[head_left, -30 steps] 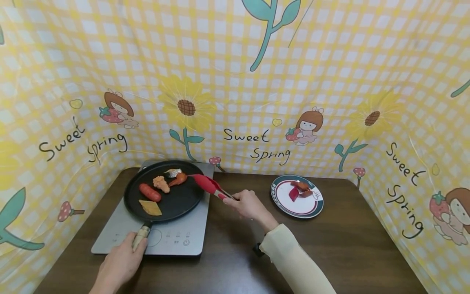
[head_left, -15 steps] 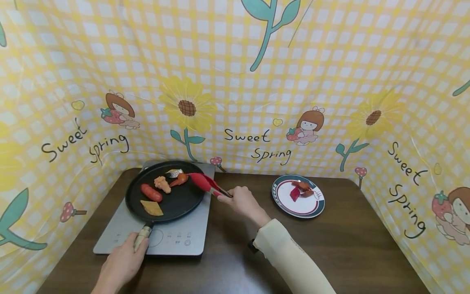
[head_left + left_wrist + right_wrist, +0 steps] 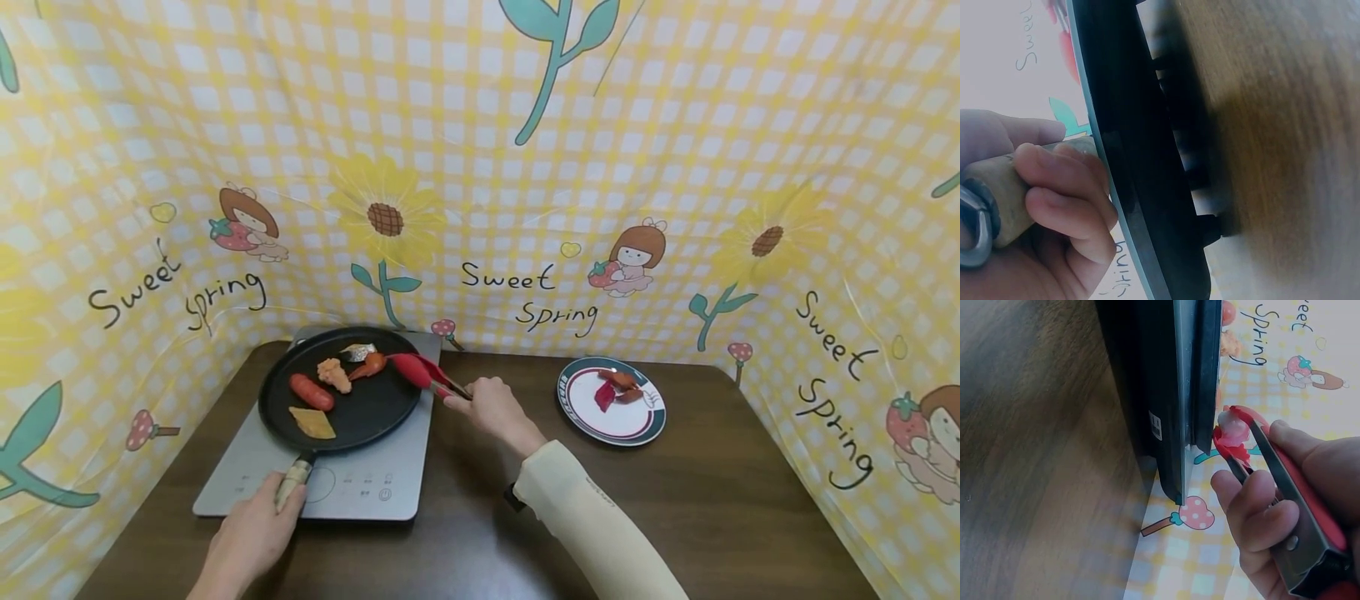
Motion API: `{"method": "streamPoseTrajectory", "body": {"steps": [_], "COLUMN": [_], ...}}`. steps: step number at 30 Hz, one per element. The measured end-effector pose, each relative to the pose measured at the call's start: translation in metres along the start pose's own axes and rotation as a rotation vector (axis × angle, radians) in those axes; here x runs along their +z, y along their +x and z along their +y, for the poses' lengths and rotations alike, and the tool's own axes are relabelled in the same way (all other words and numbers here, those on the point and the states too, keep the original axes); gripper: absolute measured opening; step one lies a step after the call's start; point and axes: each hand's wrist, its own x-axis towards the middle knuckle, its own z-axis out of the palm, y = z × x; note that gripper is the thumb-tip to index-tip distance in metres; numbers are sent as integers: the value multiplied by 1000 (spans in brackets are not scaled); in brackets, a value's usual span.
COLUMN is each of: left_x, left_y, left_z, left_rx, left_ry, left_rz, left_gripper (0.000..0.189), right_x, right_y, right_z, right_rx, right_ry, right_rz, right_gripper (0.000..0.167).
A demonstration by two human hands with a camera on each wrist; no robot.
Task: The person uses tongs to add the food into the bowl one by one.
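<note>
Grips handle (image 3: 295,481) of pan (image 3: 384,418) in left hand (image 3: 255,523), over hob (image 3: 405,492). Grasps tongs (image 3: 423,373) in right hand (image 3: 498,411), with tips (image 3: 395,360) at orange claw (image 3: 374,363) inside pan (cannot tell whether pinched). Note nugget (image 3: 333,375) and sausage (image 3: 311,392) in same pan; note plate (image 3: 633,422) on table (image 3: 465,542), well apart from pan.

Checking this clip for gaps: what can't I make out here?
Head: symbols on the silver rectangular cooktop, too small.
Head: lettering on the round white green-rimmed plate, too small.
Head, left wrist: middle of the beige cylindrical handle, under the left grip.
Right wrist: whether the red-and-silver tongs pinch anything; tips blurred.
</note>
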Motion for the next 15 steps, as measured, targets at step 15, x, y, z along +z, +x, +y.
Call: {"method": "streamPoseTrajectory", "body": {"steps": [15], "left_x": [0], "left_y": [-1], "left_z": [-2], "left_rx": [23], "left_ry": [-15], "left_rz": [23], "left_gripper": [70], "right_x": [4], "right_y": [17], "right_z": [-14], "right_rx": [5], "right_ry": [-169], "right_rz": [35], "right_gripper": [47]}}
